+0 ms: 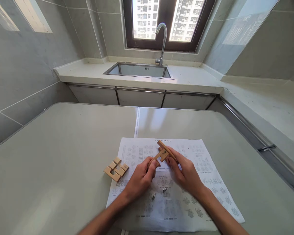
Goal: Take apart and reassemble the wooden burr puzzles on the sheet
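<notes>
Over a printed paper sheet [198, 195], my left hand [143, 176] pinches one end of a notched wooden piece [163, 154] that carries a dark mark. My right hand [186, 169] grips a longer wooden bar [167, 148] that slants across the far end of the notched piece; the two pieces touch or overlap there. Fingers of both hands are closed. To the left, several light wooden pieces [116, 169] lie fitted together at the sheet's left edge.
The pale table [75, 147] has a seam running away from me. Beyond it stands a counter [85, 73] with a sink [139, 69] and a tall faucet [163, 42] below a window. Another counter [267, 104] runs along the right.
</notes>
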Motion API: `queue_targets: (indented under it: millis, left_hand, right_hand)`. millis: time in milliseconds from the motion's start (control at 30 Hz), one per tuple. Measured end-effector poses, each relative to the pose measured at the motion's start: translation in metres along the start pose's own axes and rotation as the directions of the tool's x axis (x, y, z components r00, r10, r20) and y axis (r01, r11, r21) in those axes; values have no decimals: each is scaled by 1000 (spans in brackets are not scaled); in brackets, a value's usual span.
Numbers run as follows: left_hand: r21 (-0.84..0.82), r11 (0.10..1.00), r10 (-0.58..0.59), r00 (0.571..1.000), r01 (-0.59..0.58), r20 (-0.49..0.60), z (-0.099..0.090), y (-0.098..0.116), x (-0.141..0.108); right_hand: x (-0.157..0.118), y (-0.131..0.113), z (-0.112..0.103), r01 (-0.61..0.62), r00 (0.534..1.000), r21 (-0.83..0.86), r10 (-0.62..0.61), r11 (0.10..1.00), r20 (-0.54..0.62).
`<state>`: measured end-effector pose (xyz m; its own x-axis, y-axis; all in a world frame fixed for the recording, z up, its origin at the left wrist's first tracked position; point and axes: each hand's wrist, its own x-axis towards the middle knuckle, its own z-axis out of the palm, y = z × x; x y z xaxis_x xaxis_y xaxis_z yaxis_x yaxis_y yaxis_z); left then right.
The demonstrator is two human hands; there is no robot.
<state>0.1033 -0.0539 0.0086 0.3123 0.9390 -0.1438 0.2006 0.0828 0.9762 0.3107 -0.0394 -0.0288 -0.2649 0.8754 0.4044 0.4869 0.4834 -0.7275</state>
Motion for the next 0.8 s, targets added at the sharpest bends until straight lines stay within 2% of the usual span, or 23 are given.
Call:
queue_targets:
  millis: [133, 600, 800]
  left_hand:
    - [6, 1000, 5, 1000, -4, -13, 1, 0, 0]
    - [-44, 999, 6, 1000, -4, 31, -1, -5, 1]
    - [-39, 999, 18, 1000, -17, 23, -1, -10, 2]
  right_hand:
    - [-1, 1, 2, 79, 996, -5, -79, 997, 29]
    - [-3, 1, 2, 141, 987, 15, -142, 990, 74]
    - [-5, -5, 10, 217, 968, -2, -215, 976, 128]
